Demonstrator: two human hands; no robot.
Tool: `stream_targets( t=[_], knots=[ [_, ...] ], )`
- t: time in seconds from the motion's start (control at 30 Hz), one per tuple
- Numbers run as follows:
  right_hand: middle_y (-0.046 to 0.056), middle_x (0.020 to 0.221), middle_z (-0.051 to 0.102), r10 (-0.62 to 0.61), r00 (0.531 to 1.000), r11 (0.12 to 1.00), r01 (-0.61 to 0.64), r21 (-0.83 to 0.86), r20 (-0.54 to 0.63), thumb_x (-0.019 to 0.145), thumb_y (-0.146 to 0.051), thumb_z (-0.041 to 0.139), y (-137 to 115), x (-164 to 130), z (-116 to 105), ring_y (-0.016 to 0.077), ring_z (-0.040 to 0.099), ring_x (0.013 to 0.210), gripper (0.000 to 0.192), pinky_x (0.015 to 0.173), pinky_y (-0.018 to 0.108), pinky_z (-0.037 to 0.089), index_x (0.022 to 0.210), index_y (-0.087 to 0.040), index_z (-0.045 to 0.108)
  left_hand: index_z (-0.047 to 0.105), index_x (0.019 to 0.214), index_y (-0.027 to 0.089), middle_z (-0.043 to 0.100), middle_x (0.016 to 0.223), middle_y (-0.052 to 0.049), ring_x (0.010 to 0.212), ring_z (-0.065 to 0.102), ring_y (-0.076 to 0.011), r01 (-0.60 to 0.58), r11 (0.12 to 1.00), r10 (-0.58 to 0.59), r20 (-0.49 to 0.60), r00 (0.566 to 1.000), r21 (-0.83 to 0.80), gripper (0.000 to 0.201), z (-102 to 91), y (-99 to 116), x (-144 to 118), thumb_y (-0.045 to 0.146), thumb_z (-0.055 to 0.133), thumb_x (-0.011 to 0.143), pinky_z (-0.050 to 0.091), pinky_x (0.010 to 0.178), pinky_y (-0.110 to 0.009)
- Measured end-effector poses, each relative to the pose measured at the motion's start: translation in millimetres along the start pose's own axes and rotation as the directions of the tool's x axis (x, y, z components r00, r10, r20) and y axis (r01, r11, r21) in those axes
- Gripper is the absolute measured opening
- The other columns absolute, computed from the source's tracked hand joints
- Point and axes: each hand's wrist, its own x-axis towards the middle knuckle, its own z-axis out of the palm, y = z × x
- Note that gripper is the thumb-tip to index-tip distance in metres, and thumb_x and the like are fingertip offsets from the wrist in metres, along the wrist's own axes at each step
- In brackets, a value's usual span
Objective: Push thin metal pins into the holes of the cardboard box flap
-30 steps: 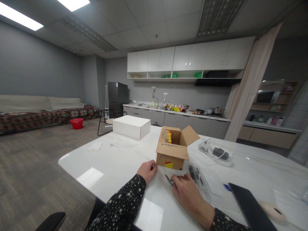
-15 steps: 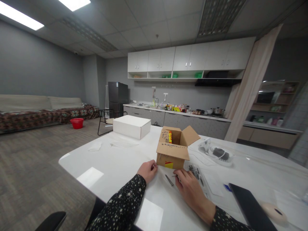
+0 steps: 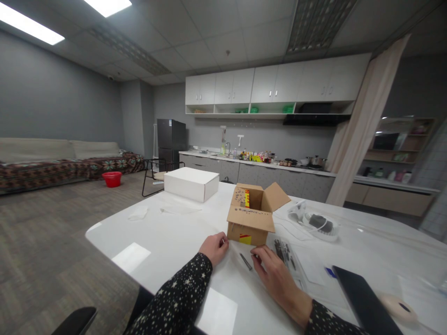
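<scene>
My left hand (image 3: 214, 249) rests on the table with its fingers curled closed, near the lower left corner of an open cardboard box (image 3: 249, 226). Whatever sits in those fingers is too small to name. In front of the box, my right hand (image 3: 274, 270) has thumb and fingers pinched together; what they hold is hidden. Between the hands lies a slim grey metal piece (image 3: 246, 262), like a long screw or bit. Small grey screw-like bits stud the box flaps. Beside my right hand is a clear tray (image 3: 296, 260) holding several dark, slender pieces.
A white box (image 3: 190, 183) stands at the table's far left. To the right are a white round holder with a cable (image 3: 319, 225), a black flat device (image 3: 363, 298) and a beige mouse (image 3: 398, 307). A crumpled tissue (image 3: 138, 213) lies at left.
The right fingertips have shifted slightly, and the thin tip seen at them earlier is now less visible. My left hand, the box and the metal piece stay in place.
</scene>
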Motion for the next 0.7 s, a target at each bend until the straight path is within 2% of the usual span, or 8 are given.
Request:
stream_targets(
  t=[0.33, 0.7],
  knots=[
    [0.004, 0.081, 0.06, -0.084, 0.989, 0.993, 0.092, 0.067, -0.123, 0.094, -0.014, 0.042, -0.4, 2.2, -0.5, 0.0168, 0.061, 0.074, 0.014, 0.068, 0.029, 0.052, 0.093, -0.021, 0.054, 0.062, 0.078, 0.018, 0.055, 0.061, 0.002, 0.059, 0.048, -0.0119, 0.008, 1.0, -0.008, 0.005, 1.0, -0.016, 0.013, 0.4, -0.1, -0.2, 0.018, 0.049, 0.08, 0.032, 0.059, -0.022],
    [0.004, 0.084, 0.061, -0.017, 0.998, 0.99, 0.026, 0.14, -0.062, 0.092, -0.012, 0.044, -0.6, 1.4, -0.4, 0.0172, 0.062, 0.077, 0.012, 0.07, 0.029, 0.053, 0.091, -0.021, 0.052, 0.062, 0.077, 0.019, 0.055, 0.062, 0.002, 0.06, 0.049, -0.012, 0.012, 1.0, -0.012, 0.001, 1.0, -0.017, 0.013, 0.4, 1.6, -0.3, 0.019, 0.049, 0.08, 0.032, 0.059, -0.022]
  ],
)
